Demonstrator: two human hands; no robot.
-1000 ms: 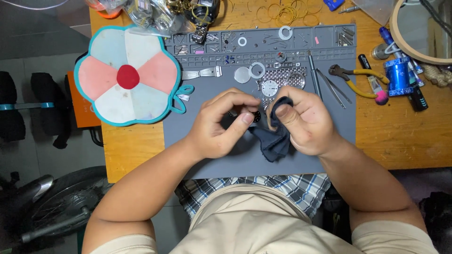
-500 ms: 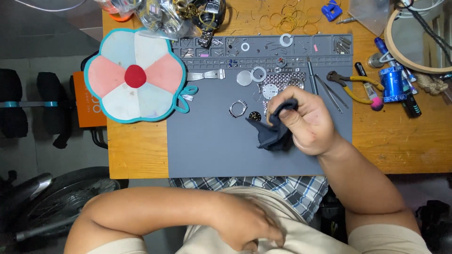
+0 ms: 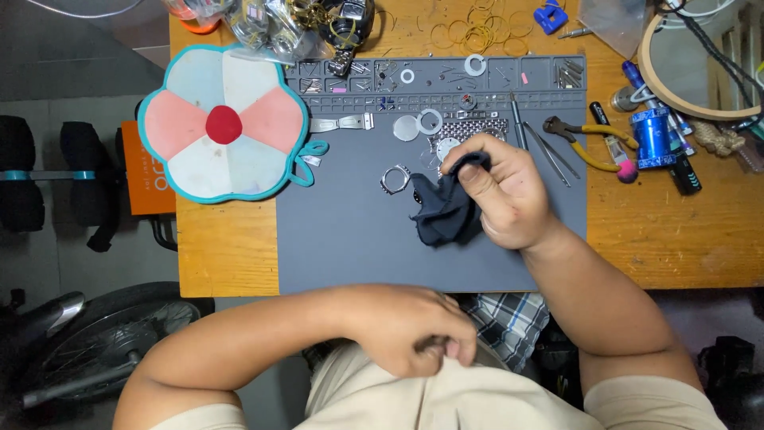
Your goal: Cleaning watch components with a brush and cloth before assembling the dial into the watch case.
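Right hand (image 3: 505,195) gripped a dark cloth (image 3: 446,211) over the grey work mat (image 3: 350,247), just beside a metal watch case (image 3: 395,178). Left hand (image 3: 418,330) rested loosely curled on the lap, holding nothing visible.

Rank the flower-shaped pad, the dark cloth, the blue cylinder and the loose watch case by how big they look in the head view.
1. Flower-shaped pad, by far the largest.
2. Dark cloth, bunched in the right hand, so partly hidden.
3. Blue cylinder.
4. Watch case, smallest, though not far off the cylinder.
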